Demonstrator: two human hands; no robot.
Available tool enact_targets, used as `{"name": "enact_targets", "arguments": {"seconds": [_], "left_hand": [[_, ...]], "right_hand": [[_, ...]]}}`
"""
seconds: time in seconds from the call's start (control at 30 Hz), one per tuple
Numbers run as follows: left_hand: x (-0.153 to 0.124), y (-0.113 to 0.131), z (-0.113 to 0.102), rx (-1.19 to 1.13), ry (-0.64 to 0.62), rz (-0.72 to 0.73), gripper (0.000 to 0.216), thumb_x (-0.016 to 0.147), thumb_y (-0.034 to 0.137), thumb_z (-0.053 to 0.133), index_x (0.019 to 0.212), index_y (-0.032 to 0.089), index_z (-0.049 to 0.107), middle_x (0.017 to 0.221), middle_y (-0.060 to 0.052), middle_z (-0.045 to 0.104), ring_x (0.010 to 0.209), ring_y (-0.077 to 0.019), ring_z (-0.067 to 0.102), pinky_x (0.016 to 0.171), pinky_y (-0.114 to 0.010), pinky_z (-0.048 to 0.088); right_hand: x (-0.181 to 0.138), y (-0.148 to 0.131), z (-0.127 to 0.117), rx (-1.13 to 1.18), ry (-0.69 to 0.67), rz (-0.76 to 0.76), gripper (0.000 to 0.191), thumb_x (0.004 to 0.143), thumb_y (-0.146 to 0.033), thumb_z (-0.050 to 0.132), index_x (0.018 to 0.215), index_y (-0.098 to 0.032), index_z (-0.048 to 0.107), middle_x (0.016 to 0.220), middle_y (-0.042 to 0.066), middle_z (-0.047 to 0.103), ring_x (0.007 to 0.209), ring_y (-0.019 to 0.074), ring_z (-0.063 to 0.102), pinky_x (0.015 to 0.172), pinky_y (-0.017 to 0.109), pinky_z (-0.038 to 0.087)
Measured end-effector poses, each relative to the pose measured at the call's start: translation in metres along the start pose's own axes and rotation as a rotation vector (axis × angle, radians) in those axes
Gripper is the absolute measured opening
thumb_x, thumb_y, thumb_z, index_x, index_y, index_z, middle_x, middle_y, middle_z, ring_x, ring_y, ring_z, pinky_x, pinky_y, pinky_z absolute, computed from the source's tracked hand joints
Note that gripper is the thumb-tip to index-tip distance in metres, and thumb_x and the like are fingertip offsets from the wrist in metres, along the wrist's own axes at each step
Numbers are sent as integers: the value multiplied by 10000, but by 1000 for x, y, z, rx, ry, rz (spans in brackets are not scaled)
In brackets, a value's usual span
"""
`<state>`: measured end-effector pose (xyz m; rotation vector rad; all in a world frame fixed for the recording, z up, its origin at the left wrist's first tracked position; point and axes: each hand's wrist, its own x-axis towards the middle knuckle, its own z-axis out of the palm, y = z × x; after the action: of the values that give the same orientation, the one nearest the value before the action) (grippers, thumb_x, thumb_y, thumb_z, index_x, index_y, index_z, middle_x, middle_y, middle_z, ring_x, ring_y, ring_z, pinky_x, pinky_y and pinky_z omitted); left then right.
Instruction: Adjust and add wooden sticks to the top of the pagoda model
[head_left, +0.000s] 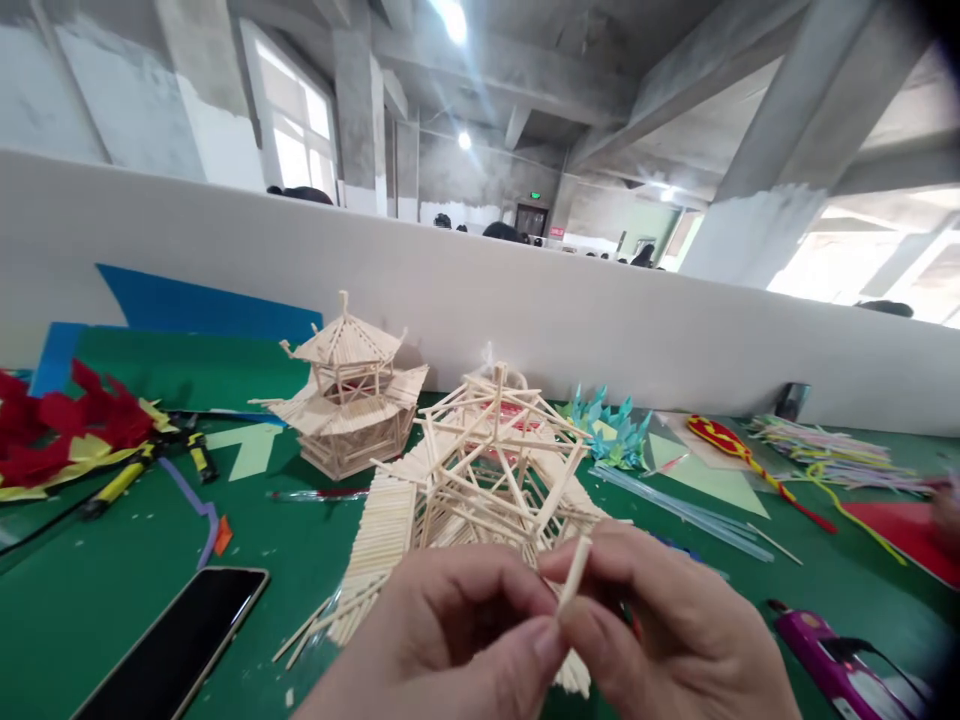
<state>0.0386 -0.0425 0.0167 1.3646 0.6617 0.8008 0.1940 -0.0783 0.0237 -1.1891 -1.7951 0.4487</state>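
Green tabletop (247, 525) spreads below a long white partition (637, 325), with bare concrete beams overhead. Through the head camera I note one short wooden stick (575, 573), pinched at its lower end where the fingertips meet, upper end tilted slightly right. Left hand (457, 615): thumb and index finger closed on the stick, other fingers mostly hidden. Right hand (675, 615): thumb and index closed there too, its tips touching the left's; I cannot tell how the remaining fingers are curled. Directly beyond the hands I log an open stick framework (496, 437), its lower part covered by them. Farther off, to their left, a two-tiered stick pavilion (345, 410) stands upright. Loose sticks (304, 632) lie just left of the left hand; next outward, a dark-screened phone (172, 645), then red paper petals (90, 425) near the far left. Right of the right hand I record a purple device (829, 655) with a black cable. Beyond that hand: clear rods (682, 510), a blue folded-paper piece (611, 435), and, farther right, a heap of pale strips (840, 455).
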Motion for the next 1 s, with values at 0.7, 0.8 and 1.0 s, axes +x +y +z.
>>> {"name": "enact_targets", "arguments": {"seconds": [0.7,0.8,1.0], "left_hand": [[27,-17,-31,1137,324,859,266,736,136,569,991,203,529,913,-39,536,895,-190,458,761,-337,413],[33,-21,-26,1131,321,885,254,729,118,577,973,171,538,907,-52,519,891,-196,433,768,-350,381],[46,-28,-17,1094,308,902,274,711,83,573,961,193,562,846,-40,527,856,-201,424,744,-367,340]], "right_hand": [[114,52,-8,35,-236,105,391,799,-468,435,553,-165,451,509,-49,378,475,65,298,453,216,260],[117,53,-9,-10,-223,96,395,795,-473,434,553,-163,463,509,-46,388,471,64,300,452,213,265],[116,49,-7,-22,-186,75,391,793,-477,443,566,-161,484,511,-38,415,492,68,337,464,210,283]]}}
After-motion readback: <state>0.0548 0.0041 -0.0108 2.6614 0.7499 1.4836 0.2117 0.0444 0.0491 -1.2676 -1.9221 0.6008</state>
